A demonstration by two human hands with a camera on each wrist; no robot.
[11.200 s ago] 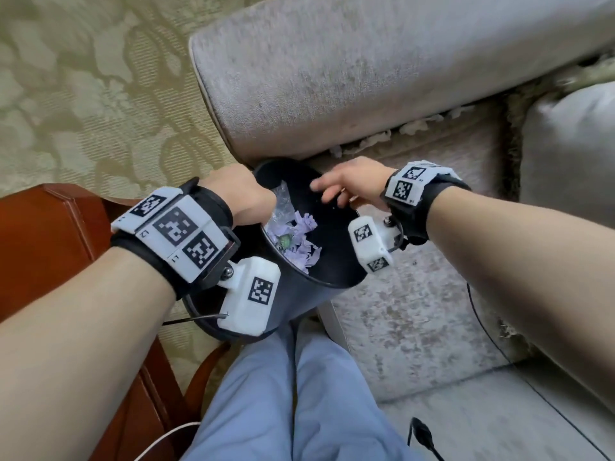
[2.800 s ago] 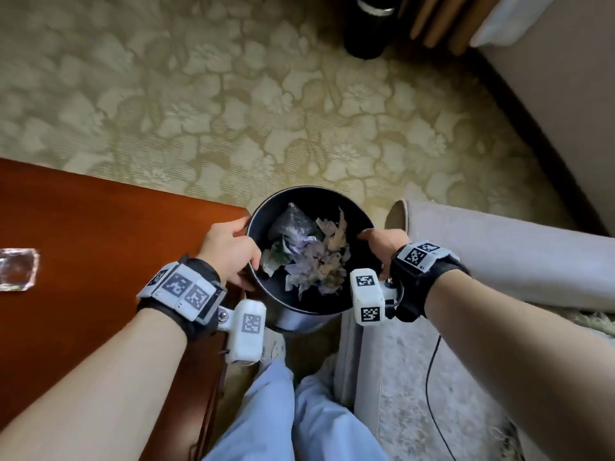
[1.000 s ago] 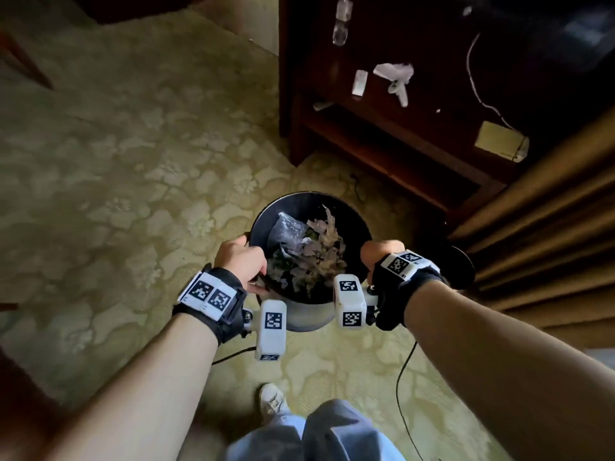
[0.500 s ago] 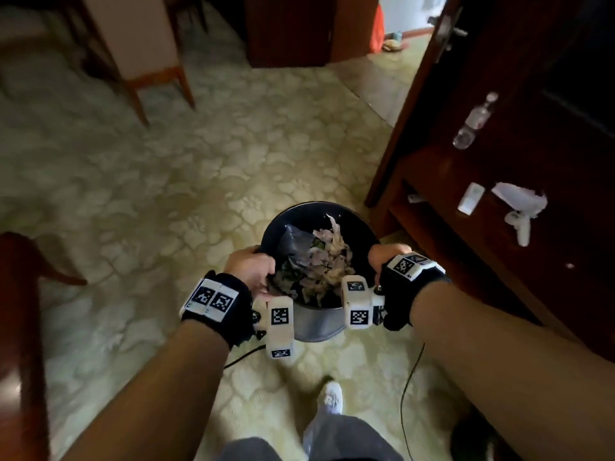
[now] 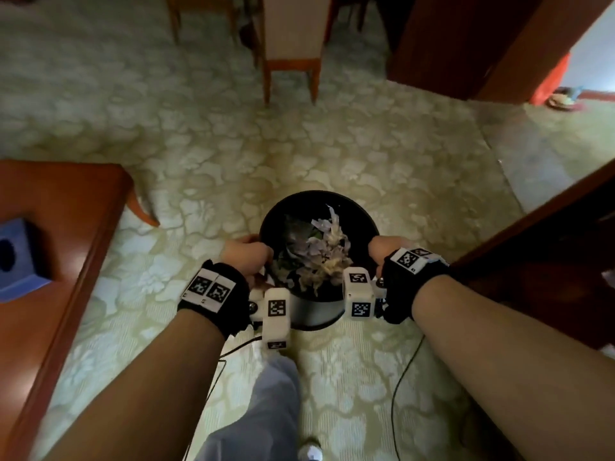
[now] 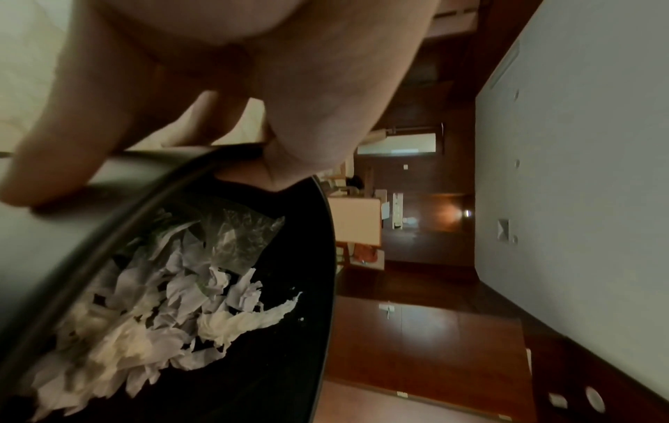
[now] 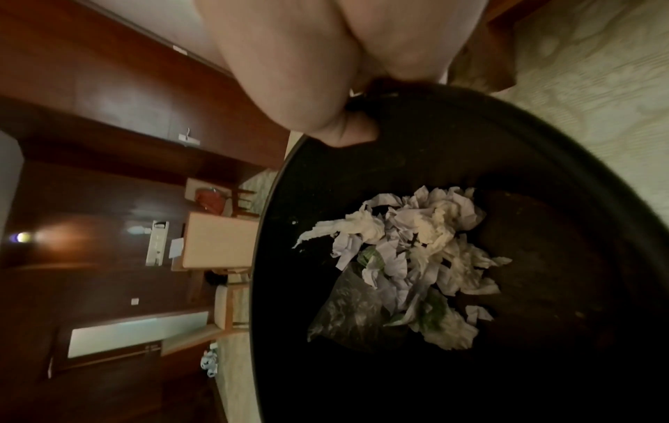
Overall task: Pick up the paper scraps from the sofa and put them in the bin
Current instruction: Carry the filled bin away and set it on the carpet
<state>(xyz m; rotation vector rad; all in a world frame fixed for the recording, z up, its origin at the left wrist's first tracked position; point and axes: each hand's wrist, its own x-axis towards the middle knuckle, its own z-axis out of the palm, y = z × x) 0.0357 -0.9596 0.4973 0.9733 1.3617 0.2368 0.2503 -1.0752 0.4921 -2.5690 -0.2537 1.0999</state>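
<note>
A round black bin [image 5: 352, 211] hangs above the patterned carpet in front of me. My left hand [image 5: 248, 257] grips its left rim and my right hand [image 5: 382, 249] grips its right rim. In the left wrist view the left hand [image 6: 253, 120] has its thumb inside the bin's rim [image 6: 162, 189] and its fingers on the grey outer wall. The right hand [image 7: 326, 100] pinches the rim [image 7: 275, 200] the same way. Inside lie torn white and pale purple paper scraps [image 5: 319, 254] [image 6: 162, 309] [image 7: 416, 251] with a clear plastic bag [image 7: 347, 309]. The sofa is out of view.
A red-brown wooden table [image 5: 50, 261] with a blue box [image 5: 20, 254] stands at the left. A wooden chair [image 5: 291, 44] stands ahead on the carpet. Dark wooden furniture [image 5: 549, 261] lies at the right, and a doorway [image 5: 582, 61] opens at the far right. Cables trail by my legs [image 5: 266, 410].
I have turned and moved through the room with the bin held in both hands. The shelf unit has passed to my right, while the table has come into view at the left.
</note>
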